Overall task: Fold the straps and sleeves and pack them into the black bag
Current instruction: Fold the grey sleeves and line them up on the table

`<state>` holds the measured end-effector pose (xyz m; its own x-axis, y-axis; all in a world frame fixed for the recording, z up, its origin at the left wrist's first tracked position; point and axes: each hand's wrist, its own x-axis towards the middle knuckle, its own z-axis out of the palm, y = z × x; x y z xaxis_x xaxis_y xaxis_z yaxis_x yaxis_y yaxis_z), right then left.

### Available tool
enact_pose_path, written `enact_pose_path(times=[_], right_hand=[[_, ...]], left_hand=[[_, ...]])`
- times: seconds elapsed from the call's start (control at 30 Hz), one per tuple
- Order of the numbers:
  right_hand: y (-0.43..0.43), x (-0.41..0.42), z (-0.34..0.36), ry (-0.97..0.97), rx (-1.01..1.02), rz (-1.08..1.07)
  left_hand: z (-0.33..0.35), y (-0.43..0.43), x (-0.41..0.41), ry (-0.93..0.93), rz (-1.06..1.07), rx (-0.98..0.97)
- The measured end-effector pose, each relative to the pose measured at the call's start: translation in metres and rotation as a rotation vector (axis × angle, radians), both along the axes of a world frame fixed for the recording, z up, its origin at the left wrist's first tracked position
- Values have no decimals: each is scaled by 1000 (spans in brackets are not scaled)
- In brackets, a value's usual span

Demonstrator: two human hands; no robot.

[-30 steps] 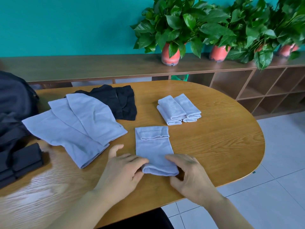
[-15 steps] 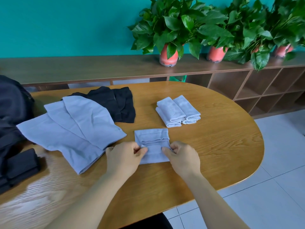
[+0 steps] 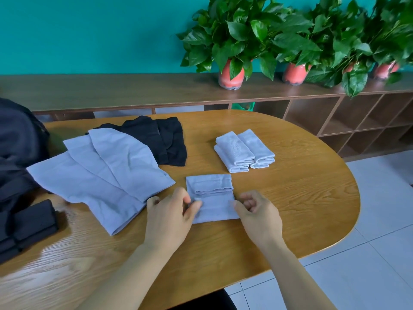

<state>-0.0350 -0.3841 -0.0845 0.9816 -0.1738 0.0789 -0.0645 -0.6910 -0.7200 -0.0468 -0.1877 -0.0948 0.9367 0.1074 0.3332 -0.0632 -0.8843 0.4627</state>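
Your left hand (image 3: 172, 218) pinches the left edge of the half-folded grey sleeve (image 3: 212, 209) — thumb and forefinger curled onto the cloth. Your right hand (image 3: 259, 213) sits at its right edge, thumb touching, fingers curled in; whether they grip, I cannot tell. Beyond your right fingertips lie the folded sleeves (image 3: 243, 151) — the black bag (image 3: 17, 142) is well left of your left fingers
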Motion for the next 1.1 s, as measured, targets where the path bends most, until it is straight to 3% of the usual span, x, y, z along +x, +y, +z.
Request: enact_pose_path(times=[0.07, 0.2, 0.3, 0.47, 0.87, 1.1], right_hand=[[-4, -8, -1, -138, -9, 14], [4, -24, -11, -466, -441, 291], [20, -24, -18, -472, -666, 507], [16, -15, -32, -365, -837, 552], [-1, -16, -28, -274, -874, 486], [-1, -30, -7, -492, -786, 613]], left_hand=[[-2, 5, -7, -88, 9, 8], [1, 3, -23, -203, -172, 178], [-3, -4, -19, -139, -349, 370], [-12, 6, -5, 0, -411, 528], [-2, 20, 0, -5, -527, 578], [25, 23, -14, 146, -626, 509]])
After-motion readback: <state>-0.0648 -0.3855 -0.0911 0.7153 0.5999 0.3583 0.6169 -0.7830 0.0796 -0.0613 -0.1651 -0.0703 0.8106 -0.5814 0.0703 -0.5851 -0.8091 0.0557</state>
